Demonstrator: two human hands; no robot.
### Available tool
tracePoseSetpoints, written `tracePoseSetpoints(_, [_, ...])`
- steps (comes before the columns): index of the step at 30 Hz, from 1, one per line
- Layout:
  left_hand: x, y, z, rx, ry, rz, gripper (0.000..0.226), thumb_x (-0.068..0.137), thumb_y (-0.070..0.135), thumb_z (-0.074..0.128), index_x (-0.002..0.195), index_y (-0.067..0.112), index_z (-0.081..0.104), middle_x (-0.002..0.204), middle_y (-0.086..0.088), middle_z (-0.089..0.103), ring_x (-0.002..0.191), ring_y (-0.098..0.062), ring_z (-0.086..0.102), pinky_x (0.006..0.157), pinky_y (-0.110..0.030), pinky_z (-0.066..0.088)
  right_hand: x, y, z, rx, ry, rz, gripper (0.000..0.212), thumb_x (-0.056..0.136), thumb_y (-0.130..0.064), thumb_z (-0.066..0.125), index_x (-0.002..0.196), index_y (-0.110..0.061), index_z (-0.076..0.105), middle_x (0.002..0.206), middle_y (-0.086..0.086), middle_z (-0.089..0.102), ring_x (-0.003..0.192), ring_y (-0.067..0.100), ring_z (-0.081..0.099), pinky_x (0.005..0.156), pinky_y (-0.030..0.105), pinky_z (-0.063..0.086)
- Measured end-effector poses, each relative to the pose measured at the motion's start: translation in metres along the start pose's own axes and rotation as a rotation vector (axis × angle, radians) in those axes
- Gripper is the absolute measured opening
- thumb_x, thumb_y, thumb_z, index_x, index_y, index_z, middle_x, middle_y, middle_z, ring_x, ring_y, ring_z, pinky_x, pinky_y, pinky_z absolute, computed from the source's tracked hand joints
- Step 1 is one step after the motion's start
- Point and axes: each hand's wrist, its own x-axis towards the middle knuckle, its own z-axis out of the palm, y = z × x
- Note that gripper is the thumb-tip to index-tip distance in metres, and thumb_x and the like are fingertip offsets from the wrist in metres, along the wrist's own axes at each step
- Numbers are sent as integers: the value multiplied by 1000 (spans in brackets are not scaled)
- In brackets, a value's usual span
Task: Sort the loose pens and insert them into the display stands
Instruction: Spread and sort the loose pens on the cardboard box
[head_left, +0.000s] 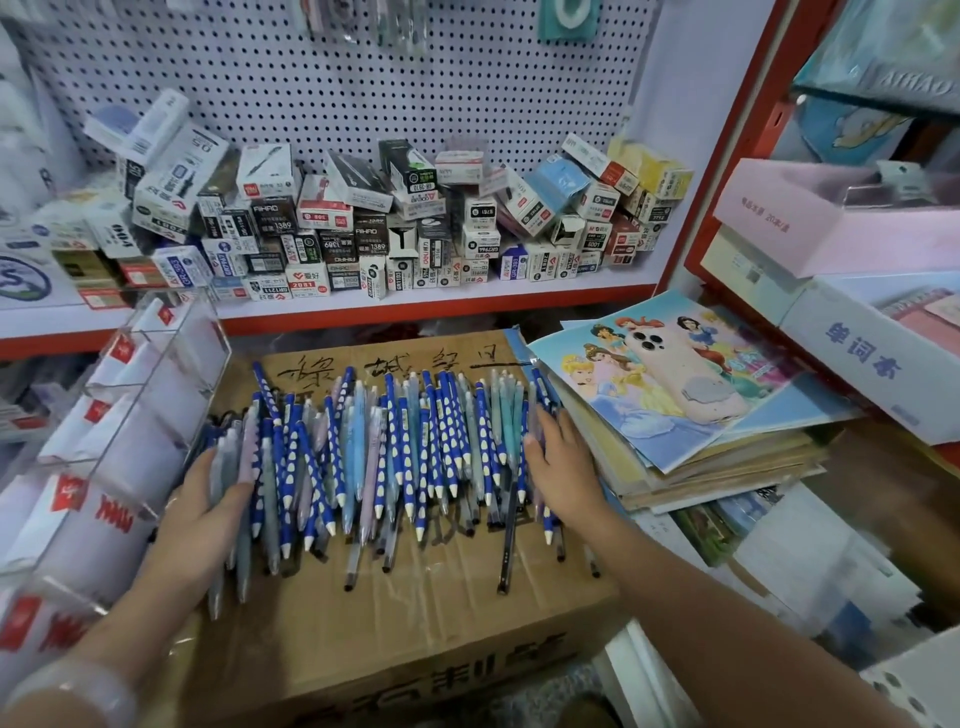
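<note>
A heap of loose pens lies across the top of a cardboard box. Most are blue with white dots; others are pale blue, grey, lilac or clear with black tips. My left hand presses flat against the left side of the heap, thumb lying over a few grey pens. My right hand presses with straight fingers against the right side of the heap. A clear acrylic display stand with red-and-white labels stands tilted at the left, its compartments holding no pens that I can see.
A shelf behind the box carries several stacked pen cartons below a white pegboard. To the right lies a pile of colouring books with a pink phone on top. White and pink boxes stand at the far right.
</note>
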Motion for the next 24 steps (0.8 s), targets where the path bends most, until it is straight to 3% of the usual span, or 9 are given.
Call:
tracePoseSetpoints(3, [8,5,-2,48,5,28,57,96,34,45,147,26,22,151,-11,29,136,-35,29,110,-53,24,15,4,-1,140,-10,-34,49,100,-32,35,148,-24,24,157,1,16,144,17,15,114,32,18])
tracePoseSetpoints(6, [23,7,-1,58,-4,-11,59,93,43,44,147,30,21,152,-9,28,137,-34,28,110,-54,24,25,5,2,26,50,-49,50,98,-37,38,146,-25,28,154,2,25,141,21,25,114,37,26])
tracePoseSetpoints(9, [31,0,2,119,-40,31,63,89,49,48,145,31,27,150,-10,32,136,-32,30,111,-51,25,26,-1,11,-45,35,-18,53,98,-42,36,147,-31,22,156,2,21,141,25,25,112,41,27])
tracePoseSetpoints(14, [34,0,15,159,-23,79,62,86,42,59,142,26,36,143,-10,41,133,-31,34,110,-47,29,22,-14,22,32,-2,14,49,99,-42,30,147,-37,19,157,2,14,141,28,23,110,43,27])
tracePoseSetpoints(20, [36,3,35,-56,-90,-3,64,82,53,60,139,38,37,146,1,37,137,-25,28,111,-50,26,17,-33,27,256,23,58,46,99,-46,22,145,-39,23,158,0,12,143,23,19,112,43,22])
tracePoseSetpoints(24, [35,6,40,-26,-85,22,67,82,52,61,141,38,33,149,3,33,138,-26,26,110,-51,27,15,-40,26,118,-8,63,52,96,-52,28,146,-44,16,158,3,7,143,29,16,112,49,22])
